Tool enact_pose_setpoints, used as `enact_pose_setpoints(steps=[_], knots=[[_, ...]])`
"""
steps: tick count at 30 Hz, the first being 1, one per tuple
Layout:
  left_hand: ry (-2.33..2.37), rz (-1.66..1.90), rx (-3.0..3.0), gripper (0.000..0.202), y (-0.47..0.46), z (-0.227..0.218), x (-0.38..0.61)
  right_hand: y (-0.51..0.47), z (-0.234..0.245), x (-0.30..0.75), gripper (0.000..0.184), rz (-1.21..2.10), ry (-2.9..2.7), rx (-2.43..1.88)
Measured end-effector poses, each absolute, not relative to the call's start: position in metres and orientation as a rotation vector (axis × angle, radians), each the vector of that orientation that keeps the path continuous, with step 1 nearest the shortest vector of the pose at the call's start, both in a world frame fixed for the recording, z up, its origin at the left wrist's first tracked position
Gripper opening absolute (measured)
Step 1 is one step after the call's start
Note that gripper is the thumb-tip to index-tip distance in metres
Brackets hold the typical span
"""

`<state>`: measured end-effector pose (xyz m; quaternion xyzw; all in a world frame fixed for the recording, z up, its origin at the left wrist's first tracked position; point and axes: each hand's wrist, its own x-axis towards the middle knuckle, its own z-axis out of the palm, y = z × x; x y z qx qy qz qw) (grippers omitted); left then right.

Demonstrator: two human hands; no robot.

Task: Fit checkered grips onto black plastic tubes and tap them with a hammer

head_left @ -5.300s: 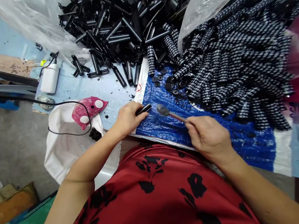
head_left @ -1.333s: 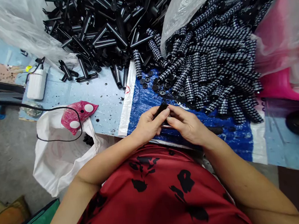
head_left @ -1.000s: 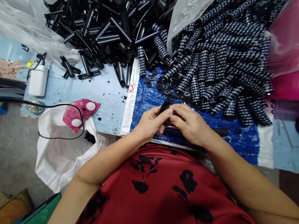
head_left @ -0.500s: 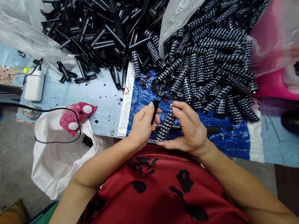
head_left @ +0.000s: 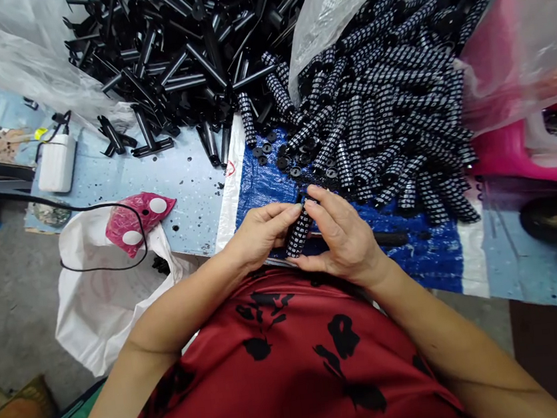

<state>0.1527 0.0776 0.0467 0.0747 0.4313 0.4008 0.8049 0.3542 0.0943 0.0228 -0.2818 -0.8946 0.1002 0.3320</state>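
Note:
My right hand (head_left: 343,238) grips a black-and-white patterned sleeve (head_left: 298,234), held upright and slightly tilted above the blue tarp (head_left: 429,257). Beside it, my left hand (head_left: 257,234) has its fingers closed at the sleeve's upper end, where a black tube showed a moment ago; that tube is now hidden. A large heap of the same patterned sleeves (head_left: 387,102) lies just beyond my hands. Farther back is a pile of black plastic tubes (head_left: 179,46). Small black round caps (head_left: 277,159) are scattered on the tarp near the heap.
A white bag (head_left: 103,303) with a pink pouch (head_left: 139,218) on it hangs off the table's left edge, crossed by a black cable (head_left: 92,207). A white charger box (head_left: 56,168) stands at left. Clear plastic sheets and a pink plastic object (head_left: 518,148) lie at right.
Earlier my right hand held a hammer. It then picked up a patterned sleeve, and my left hand brought the black tube to the sleeve's top end, where it went out of sight.

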Motion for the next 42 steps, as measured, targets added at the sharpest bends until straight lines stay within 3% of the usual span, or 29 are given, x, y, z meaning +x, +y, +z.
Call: enact_pose_setpoints(steps=[5, 11, 13, 16, 19, 23, 30, 36, 42], knots=[[0.849, 0.728, 0.1, 0.051, 0.077, 0.037, 0.144, 0.093, 0.02, 0.353, 0.112, 0.287, -2.361, -0.716], [1.014, 0.933, 0.343, 0.053, 0.068, 0.03, 0.15, 0.09, 0.015, 0.362, 0.127, 0.476, -2.341, -0.829], [1.168, 1.022, 0.683, 0.048, 0.069, 0.025, 0.137, 0.084, 0.011, 0.375, 0.1, 0.385, -2.412, -0.972], [1.454, 0.962, 1.287, 0.035, 0.073, 0.016, 0.105, 0.075, 0.009, 0.393, 0.031, 0.178, -2.546, -1.128], [1.642, 0.627, 1.644, 0.026, 0.08, 0.011, 0.079, 0.074, 0.017, 0.394, 0.011, 0.122, -2.507, -1.154], [1.594, 0.343, 1.617, 0.034, 0.09, 0.012, 0.072, 0.085, 0.028, 0.373, 0.016, 0.19, -2.29, -1.119], [1.547, 0.3, 1.486, 0.041, 0.108, 0.009, 0.074, 0.095, 0.03, 0.347, 0.025, 0.159, -2.525, -1.049], [1.472, 0.215, 1.52, 0.048, 0.122, 0.01, 0.073, 0.081, 0.036, 0.331, 0.024, 0.261, -2.493, -0.67], [1.544, 0.108, 1.706, 0.032, 0.116, 0.027, 0.078, 0.078, 0.022, 0.346, 0.033, 0.301, -2.522, -0.676]])
